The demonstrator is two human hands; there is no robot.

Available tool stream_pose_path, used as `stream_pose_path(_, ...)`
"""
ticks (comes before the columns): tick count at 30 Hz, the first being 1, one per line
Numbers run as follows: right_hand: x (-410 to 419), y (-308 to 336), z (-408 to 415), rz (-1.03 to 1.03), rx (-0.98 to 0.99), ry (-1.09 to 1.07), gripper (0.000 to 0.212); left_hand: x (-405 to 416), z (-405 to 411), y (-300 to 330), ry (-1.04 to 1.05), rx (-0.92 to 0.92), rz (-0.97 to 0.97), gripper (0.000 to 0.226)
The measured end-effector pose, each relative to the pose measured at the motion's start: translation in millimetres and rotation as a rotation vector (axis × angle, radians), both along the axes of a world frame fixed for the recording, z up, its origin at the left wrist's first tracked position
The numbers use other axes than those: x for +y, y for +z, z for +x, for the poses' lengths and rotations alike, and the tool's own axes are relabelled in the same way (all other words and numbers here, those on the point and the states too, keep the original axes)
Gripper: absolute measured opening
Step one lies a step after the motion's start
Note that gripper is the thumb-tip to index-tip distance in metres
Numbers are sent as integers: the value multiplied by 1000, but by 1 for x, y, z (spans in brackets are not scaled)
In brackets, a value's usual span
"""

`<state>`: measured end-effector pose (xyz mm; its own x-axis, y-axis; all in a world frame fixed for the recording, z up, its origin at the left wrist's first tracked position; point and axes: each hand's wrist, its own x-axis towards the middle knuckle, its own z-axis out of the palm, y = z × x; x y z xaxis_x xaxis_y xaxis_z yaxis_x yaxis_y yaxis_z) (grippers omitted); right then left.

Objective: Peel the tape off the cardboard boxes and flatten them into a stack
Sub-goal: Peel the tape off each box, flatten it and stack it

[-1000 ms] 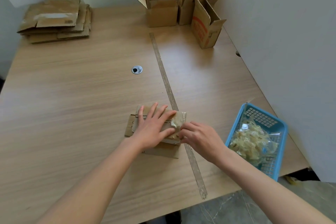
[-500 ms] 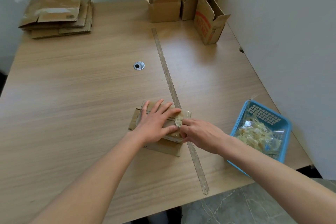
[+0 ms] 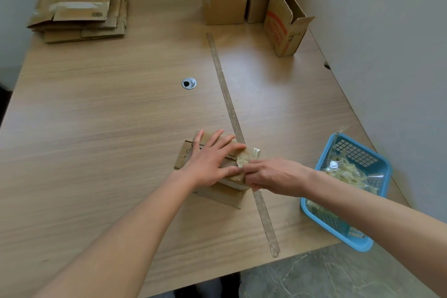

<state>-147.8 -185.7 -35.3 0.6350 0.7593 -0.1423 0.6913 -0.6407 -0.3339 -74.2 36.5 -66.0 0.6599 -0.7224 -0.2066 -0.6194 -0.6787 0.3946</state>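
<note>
A flattened cardboard box lies on the wooden table near the front edge. My left hand presses flat on top of it with fingers spread. My right hand pinches a crumpled strip of clear tape at the box's right end. Three open cardboard boxes stand at the back right. At the back left lies a stack of flattened boxes.
A blue plastic basket holding crumpled clear tape sits at the table's right front edge. A strip of old tape runs down the table's middle, beside a round metal grommet. White walls close in behind and on the right.
My right hand has moved left along the box's right end, and the tape there has bunched up. The left hand stays pressed on the box. The camera has moved nearer.
</note>
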Motion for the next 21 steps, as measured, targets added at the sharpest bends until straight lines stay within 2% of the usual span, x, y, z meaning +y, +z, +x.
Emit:
stream_pose_path(3, -20, 2, -3, -20, 42, -12, 7, 2, 0, 1, -11, 12, 4, 59)
stream_pose_path(7, -44, 5, -10, 191, 134, -477, 9, 2, -1, 2, -28, 25, 7, 60)
stream_pose_path(10, -33, -3, -2, 412, 97, -781, 12, 2, -1, 3, -42, 32, 1, 60)
stream_pose_path(15, -9, -30, -4, 481, 46, -1152, 8, 4, 0, 1, -36, 16, -24, 61)
stream_pose_path(17, -3, -32, -14, 575, 82, -1156, 3, 4, -1, -1, -35, -2, -29, 65)
stream_pose_path(21, -4, -29, -32, 655, 141, -943, 33, 3, -3, -3, -11, -57, -27, 72)
